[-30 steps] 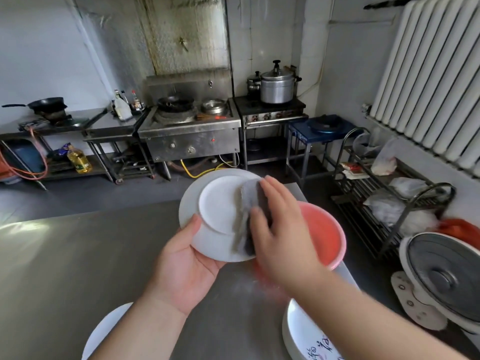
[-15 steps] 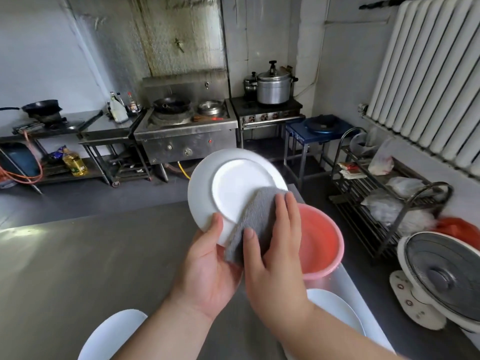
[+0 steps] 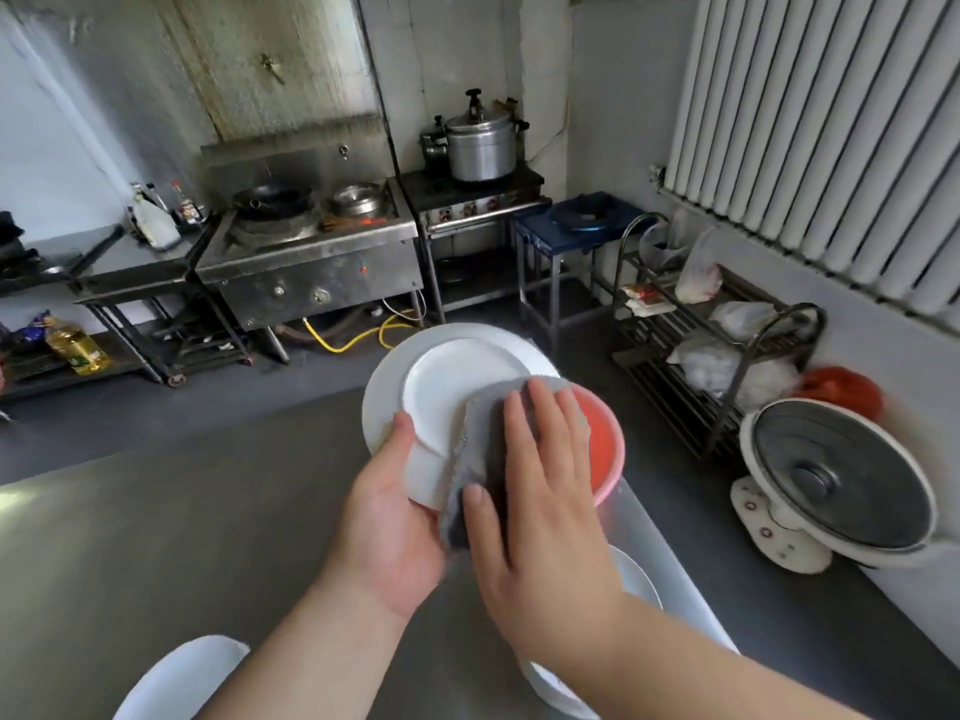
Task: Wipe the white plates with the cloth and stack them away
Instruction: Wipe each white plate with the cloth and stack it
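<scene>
Half plate (image 3: 452, 392) hidden by cloth (image 3: 483, 433) under right hand (image 3: 540, 501); left hand (image 3: 389, 522) grips rim.

Glossy white plate (image 3: 447, 387); rough grey cloth (image 3: 485, 433); brushed metal table (image 3: 156, 522).

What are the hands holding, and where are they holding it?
The left hand holds the white plate by its lower rim, thumb on top. The right hand presses the grey cloth flat against it.

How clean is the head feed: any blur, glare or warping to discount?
Head view: motion blur softens the right hand and grey cloth on the white plate; glare whitens the steel table at left; the wide-angle lens tilts the radiator slats.
</scene>
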`<state>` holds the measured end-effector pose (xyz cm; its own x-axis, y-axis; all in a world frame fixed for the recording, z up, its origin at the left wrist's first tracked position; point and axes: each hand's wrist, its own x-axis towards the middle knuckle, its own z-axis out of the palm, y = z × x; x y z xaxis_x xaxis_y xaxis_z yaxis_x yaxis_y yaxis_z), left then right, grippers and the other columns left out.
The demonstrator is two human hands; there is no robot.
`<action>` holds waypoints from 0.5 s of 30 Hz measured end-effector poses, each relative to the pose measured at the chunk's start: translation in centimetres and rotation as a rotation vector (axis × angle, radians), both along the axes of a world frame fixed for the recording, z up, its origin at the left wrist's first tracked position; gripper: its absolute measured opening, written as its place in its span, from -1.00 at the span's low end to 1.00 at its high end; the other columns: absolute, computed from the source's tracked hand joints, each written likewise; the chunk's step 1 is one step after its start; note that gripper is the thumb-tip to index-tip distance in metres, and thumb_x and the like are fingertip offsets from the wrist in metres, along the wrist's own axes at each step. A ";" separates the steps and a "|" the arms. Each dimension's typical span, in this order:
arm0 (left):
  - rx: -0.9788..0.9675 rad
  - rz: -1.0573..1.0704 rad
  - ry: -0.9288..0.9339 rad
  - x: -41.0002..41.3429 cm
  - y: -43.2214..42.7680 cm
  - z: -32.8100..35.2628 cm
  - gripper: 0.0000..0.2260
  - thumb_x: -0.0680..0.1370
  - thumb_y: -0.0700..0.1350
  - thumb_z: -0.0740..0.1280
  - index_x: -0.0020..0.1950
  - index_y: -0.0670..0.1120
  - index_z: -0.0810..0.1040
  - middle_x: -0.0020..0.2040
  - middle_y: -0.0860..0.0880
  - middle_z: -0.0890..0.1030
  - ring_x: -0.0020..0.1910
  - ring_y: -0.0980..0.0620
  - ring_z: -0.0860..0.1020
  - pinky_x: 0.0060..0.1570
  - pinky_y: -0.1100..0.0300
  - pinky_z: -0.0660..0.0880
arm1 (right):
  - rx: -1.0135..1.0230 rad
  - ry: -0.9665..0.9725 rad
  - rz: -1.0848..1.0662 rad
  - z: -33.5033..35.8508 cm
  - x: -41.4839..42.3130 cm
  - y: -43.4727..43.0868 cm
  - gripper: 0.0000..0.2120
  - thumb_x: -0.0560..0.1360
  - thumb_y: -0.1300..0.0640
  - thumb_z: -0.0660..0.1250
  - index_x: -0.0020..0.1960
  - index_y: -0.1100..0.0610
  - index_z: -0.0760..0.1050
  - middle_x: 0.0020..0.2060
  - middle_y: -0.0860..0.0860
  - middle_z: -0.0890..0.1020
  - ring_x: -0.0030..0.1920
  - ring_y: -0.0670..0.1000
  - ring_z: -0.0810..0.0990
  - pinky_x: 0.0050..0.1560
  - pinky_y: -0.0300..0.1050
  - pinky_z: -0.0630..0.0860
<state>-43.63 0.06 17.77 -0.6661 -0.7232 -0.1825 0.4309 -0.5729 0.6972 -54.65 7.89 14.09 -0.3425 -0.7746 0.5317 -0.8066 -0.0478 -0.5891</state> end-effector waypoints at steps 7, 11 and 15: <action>0.063 -0.088 0.058 -4.8 1.9 -2.1 -0.48 0.74 0.17 0.05 0.40 -0.12 0.62 0.42 -0.16 0.59 0.38 -0.10 0.59 0.18 0.03 0.62 | 0.050 0.024 -0.057 0.9 -6.4 1.2 -0.47 0.67 -0.02 0.15 0.59 0.15 0.36 0.62 0.11 0.28 0.65 0.16 0.16 0.61 0.24 0.14; 0.071 -0.052 0.020 -7.9 3.3 -2.2 -0.50 0.74 0.17 0.07 0.38 -0.11 0.64 0.42 -0.19 0.59 0.37 -0.16 0.60 0.15 -0.03 0.64 | 0.117 -0.209 -0.126 0.3 -8.6 2.5 -0.45 0.70 -0.04 0.11 0.65 0.09 0.21 0.67 0.05 0.11 0.67 0.08 0.00 0.65 0.12 0.06; 0.124 -0.070 -0.015 -10.0 5.2 -3.5 -0.46 0.71 0.18 0.11 0.44 -0.18 0.57 0.47 -0.21 0.54 0.44 -0.20 0.53 0.41 -0.04 0.50 | 0.051 0.037 -0.085 -2.5 -8.4 5.7 -0.46 0.65 -0.06 0.16 0.57 0.12 0.39 0.61 0.15 0.27 0.65 0.22 0.14 0.62 0.26 0.09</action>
<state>-53.61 5.30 14.24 -0.7106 -0.6465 -0.2777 0.3771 -0.6831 0.6254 -63.07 13.54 11.60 -0.3891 -0.7695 0.5064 -0.8280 0.0511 -0.5584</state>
